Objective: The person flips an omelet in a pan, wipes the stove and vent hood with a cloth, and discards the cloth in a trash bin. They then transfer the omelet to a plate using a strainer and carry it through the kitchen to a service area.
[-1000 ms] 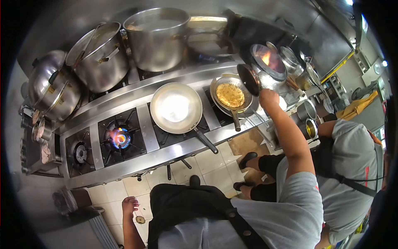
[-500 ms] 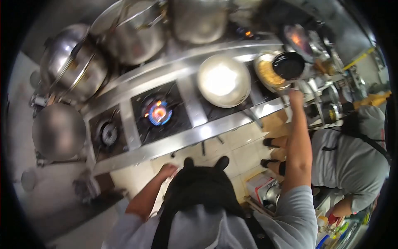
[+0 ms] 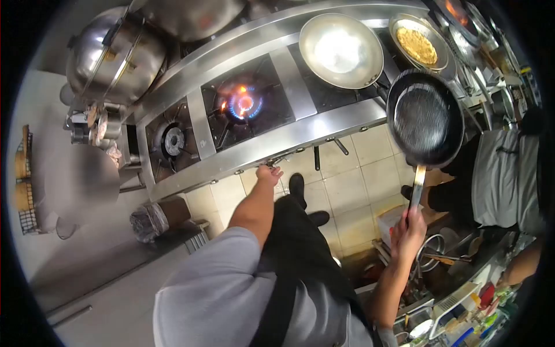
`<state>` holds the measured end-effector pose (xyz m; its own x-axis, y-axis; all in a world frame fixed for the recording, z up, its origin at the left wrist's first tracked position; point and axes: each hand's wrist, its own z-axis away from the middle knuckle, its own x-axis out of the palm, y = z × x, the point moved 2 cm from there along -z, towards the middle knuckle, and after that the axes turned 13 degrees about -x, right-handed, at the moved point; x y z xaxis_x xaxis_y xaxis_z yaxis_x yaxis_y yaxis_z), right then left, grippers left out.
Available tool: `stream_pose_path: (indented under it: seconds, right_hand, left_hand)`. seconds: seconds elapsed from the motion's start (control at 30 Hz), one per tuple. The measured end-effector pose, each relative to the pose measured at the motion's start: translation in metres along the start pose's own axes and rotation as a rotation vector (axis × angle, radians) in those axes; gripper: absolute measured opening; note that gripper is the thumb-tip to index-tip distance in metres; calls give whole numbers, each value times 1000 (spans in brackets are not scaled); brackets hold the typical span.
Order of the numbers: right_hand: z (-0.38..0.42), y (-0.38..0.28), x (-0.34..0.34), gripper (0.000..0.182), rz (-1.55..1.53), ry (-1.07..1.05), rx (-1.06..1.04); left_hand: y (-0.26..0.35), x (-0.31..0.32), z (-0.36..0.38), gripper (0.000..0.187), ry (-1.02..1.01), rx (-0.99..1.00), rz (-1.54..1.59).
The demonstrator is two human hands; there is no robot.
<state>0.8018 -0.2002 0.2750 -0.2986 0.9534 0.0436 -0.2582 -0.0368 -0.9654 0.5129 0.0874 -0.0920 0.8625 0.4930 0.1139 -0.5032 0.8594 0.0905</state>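
My right hand (image 3: 408, 230) is closed around the handle of a black frying pan (image 3: 425, 120), held out over the floor beside the stove's front edge. The pan looks empty and slightly blurred. At the stove's front rail (image 3: 277, 144), my left hand (image 3: 269, 173) touches a control knob, its fingers bent around it. Above that hand a burner (image 3: 245, 105) burns with blue and orange flame. A wide metal pan (image 3: 341, 51) sits on the stove to the right. Behind the black pan, a flat golden food (image 3: 417, 46) lies in a round pan.
An unlit burner (image 3: 173, 142) is at the left, near a large lidded pot (image 3: 115, 58). A bin with a plastic liner (image 3: 149, 222) stands at lower left. A co-worker (image 3: 498, 179) stands at the right, by a cluttered counter (image 3: 457, 306).
The black pan has moved away from the food, toward me, in my right hand. My left hand has reached forward to the stove's front. The view has turned and shifted.
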Motion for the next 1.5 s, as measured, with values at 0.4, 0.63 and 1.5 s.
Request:
stream_pose_path:
  seconds: [0.4, 0.63, 1.5]
  right_hand:
    - [80, 281, -163, 42, 695, 150, 57]
    - [13, 429, -203, 42, 1086, 7, 183]
    - [-395, 585, 115, 53, 420, -157, -247]
  left_hand:
    - [-1, -5, -56, 41, -212, 379, -127]
    - [7, -6, -77, 34, 125, 798, -346]
    - [-20, -4, -31, 32, 86, 971, -649]
